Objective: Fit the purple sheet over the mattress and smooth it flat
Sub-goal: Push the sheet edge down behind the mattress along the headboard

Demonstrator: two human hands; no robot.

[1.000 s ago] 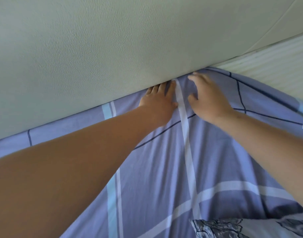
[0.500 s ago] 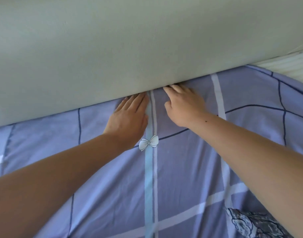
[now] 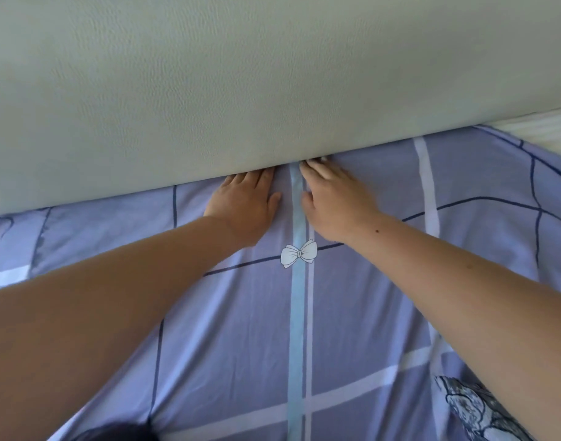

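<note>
Purple with pale checks, the sheet (image 3: 241, 329) covers most of the mattress (image 3: 546, 128), whose bare white corner shows far right. The left hand (image 3: 245, 205) and right hand (image 3: 333, 202) lie flat either side of a blue stripe (image 3: 296, 313), fingers straight, gripping nothing. Their tips are pushed to the seam under the padded headboard (image 3: 241, 90), likely tucking the edge in. Both arms reach forward, nearly straight, wrists low.

No text, label, brand or number can be read anywhere. The purple sheet (image 3: 352, 313) carries only a printed white bow (image 3: 298, 253) (a drawn motif, not lettering) and crossing stripes (image 3: 296, 329).
</note>
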